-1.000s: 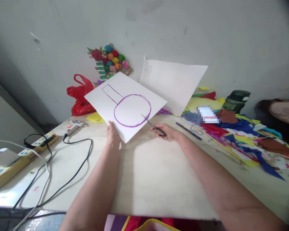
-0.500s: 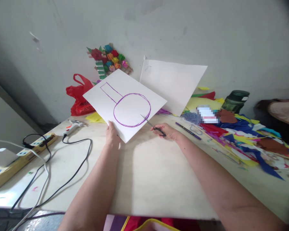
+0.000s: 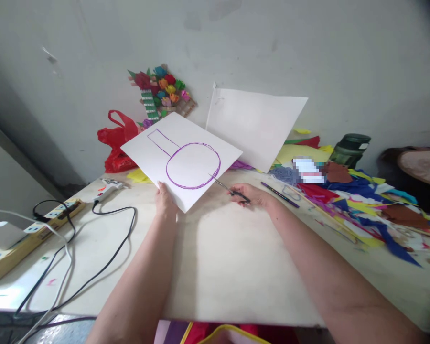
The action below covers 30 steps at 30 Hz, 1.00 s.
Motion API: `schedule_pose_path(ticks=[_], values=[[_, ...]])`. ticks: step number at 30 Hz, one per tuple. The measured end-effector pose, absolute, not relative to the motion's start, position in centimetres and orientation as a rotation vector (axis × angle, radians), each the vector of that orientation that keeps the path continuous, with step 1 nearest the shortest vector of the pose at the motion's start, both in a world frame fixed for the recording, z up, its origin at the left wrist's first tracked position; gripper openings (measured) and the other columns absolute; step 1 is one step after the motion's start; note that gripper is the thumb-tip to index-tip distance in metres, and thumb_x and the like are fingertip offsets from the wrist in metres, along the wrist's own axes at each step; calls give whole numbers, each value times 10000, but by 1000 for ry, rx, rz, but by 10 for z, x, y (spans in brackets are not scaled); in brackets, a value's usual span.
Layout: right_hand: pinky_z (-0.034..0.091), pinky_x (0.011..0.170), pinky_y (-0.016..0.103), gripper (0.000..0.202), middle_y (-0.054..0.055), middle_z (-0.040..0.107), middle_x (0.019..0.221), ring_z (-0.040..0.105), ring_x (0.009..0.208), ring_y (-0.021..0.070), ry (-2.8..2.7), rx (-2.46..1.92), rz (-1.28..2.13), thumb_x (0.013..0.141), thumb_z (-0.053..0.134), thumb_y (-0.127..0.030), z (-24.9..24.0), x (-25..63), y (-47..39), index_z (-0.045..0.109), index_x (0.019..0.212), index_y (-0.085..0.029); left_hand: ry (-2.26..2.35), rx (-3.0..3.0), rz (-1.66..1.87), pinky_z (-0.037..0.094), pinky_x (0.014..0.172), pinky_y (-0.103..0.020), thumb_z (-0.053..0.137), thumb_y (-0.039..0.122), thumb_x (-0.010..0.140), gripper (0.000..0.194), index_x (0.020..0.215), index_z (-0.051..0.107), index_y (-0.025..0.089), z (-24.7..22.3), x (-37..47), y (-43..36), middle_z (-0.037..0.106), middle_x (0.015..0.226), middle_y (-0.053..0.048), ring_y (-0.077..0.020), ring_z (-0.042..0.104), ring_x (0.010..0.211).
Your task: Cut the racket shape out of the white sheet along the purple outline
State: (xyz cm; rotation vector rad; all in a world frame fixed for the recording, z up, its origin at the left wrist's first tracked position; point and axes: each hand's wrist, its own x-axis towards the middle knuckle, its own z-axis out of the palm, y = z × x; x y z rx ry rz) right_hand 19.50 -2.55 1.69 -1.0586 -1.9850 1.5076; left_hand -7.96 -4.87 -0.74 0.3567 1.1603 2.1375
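Note:
My left hand (image 3: 165, 200) pinches the lower left edge of a white sheet of card (image 3: 189, 199), which tilts up above the table. A purple outline (image 3: 193, 165) of a rounded shape with a long narrow rectangle is drawn on it. My right hand (image 3: 249, 196) is closed round the dark handles of a pair of scissors (image 3: 224, 186). One blade lies over the card's lower right edge and reaches the purple line; the other is hidden behind the card.
Behind the card another white sheet (image 3: 258, 124) leans at the wall. A purple marker (image 3: 279, 194), a phone (image 3: 309, 170), coloured scraps (image 3: 372, 210) and a green bottle (image 3: 349, 150) lie right. On the left are a glue gun (image 3: 107, 190), power strip (image 3: 39, 229), cords and red bag (image 3: 118, 143).
The card has tipped back and moved slightly down and left. My right hand and the scissors have shifted a little to the right.

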Motion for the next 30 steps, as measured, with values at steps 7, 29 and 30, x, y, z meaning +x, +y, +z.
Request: schedule_pose_path(ticks=[7, 29, 30], values=[[280, 331, 170, 400, 31, 606, 603, 493, 434, 74, -2088, -1219, 1363, 582, 713, -393, 26, 227, -15, 661, 871, -123, 1186, 278, 2157, 427, 885, -403, 429, 494, 817, 479, 1166, 499, 175, 1, -78, -54, 540, 1180, -132, -217, 543, 1054], [421, 526, 229, 358, 71, 659, 777, 579, 664, 133, -1518, -985, 1374, 658, 631, -473, 24, 158, -32, 645, 756, -128, 1048, 353, 2070, 476, 833, -407, 536, 460, 770, 442, 1110, 528, 177, -1, -46, -51, 598, 1072, -118, -227, 596, 949], [416, 501, 223, 333, 67, 654, 719, 574, 623, 124, -1451, -982, 1422, 638, 663, -449, 23, 151, -35, 628, 698, -123, 1050, 355, 2053, 478, 827, -414, 543, 467, 763, 456, 1115, 525, 177, 0, -44, -52, 599, 1069, -121, -232, 599, 941]])
